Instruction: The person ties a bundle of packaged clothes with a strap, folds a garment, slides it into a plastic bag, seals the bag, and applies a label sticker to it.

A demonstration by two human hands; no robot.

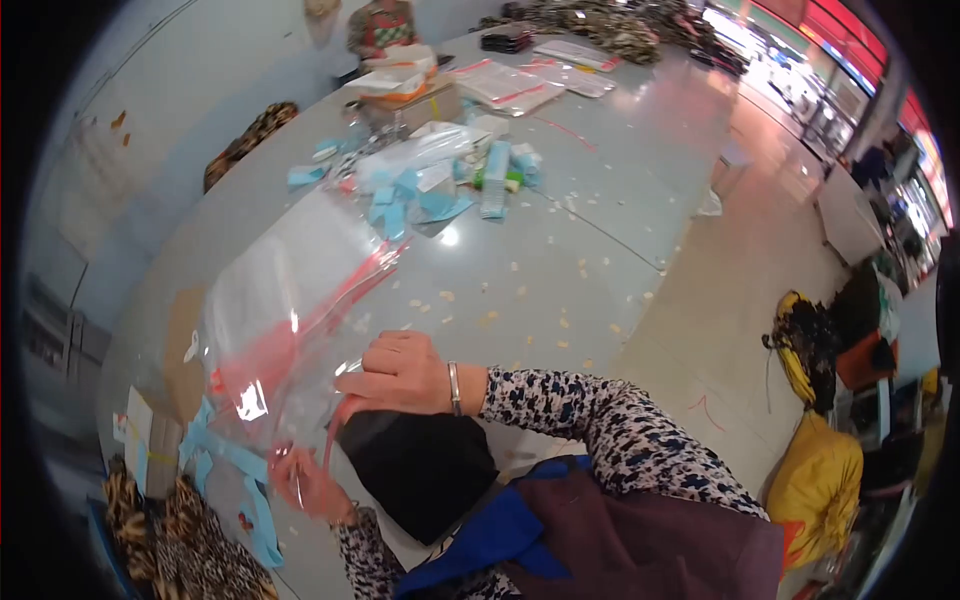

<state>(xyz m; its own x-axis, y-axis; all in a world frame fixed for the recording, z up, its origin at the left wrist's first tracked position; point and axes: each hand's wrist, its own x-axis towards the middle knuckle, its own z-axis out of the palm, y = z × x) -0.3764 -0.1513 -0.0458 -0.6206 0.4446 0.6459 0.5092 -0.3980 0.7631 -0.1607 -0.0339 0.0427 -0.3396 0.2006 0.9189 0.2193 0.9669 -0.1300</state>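
My right hand (400,375), with a bracelet at the wrist, pinches the red-edged opening of a clear plastic bag (325,395). Lower down, my left hand (308,485) is closed on the same bag, its fingers partly seen through the film. Just beside both hands lies a folded black fabric piece (420,465) at the table's near edge; whether it touches the bag cannot be made out. Beyond my hands, a stack of clear bags with red strips (300,270) is spread flat on the table.
Light blue labels or slips (410,195) lie heaped mid-table near a cardboard box (420,105). More bags (510,85) and piled clothing (600,30) occupy the far end. Another person (385,25) is at the far left. A yellow sack (815,465) stands on the floor at right.
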